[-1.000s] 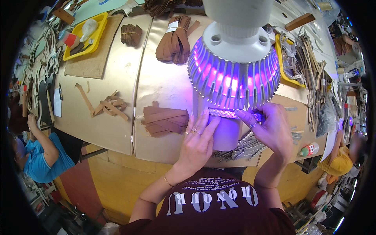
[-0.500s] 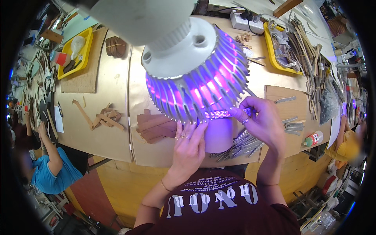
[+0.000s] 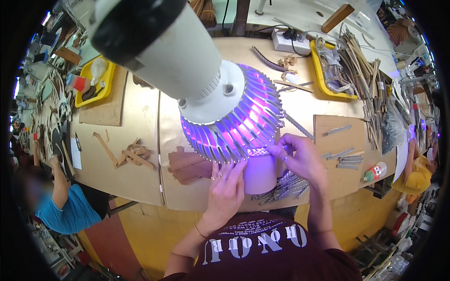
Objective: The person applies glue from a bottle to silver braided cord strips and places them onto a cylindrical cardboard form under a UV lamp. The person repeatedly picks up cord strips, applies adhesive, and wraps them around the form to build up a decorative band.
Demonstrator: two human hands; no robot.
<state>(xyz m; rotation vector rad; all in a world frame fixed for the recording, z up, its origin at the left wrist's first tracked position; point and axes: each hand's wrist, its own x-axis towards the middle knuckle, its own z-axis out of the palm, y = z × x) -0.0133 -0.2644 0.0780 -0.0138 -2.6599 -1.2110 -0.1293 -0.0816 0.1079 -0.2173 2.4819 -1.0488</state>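
A flat braided strip [image 3: 258, 152] lies across the upper end of a pale, smooth cylinder [image 3: 260, 175], lit purple by a lamp. My right hand [image 3: 302, 161] pinches the strip at the cylinder's right side, thumb and forefinger closed on it. At the cylinder's left side is my left hand [image 3: 225, 185], its ringed fingers stretched out; the lamp's rim partly covers their tips. Just above both hands is the finned purple lamp [image 3: 234, 117]. Beside the cylinder, below my right hand, several grey braided strips [image 3: 288, 187] lie in a bundle.
Flat brown pieces [image 3: 190, 166] lie left of my hands, curled tan strips [image 3: 136, 154] further left. Short braided pieces lie on cardboard [image 3: 340, 133] at right, near a small bottle [image 3: 375, 172]. Yellow trays [image 3: 323, 61] stand at both far sides. People work on either side.
The view has shifted, so the lamp sits lower and further left, showing more of its white neck. My right hand has come closer to my left; less strip shows between them.
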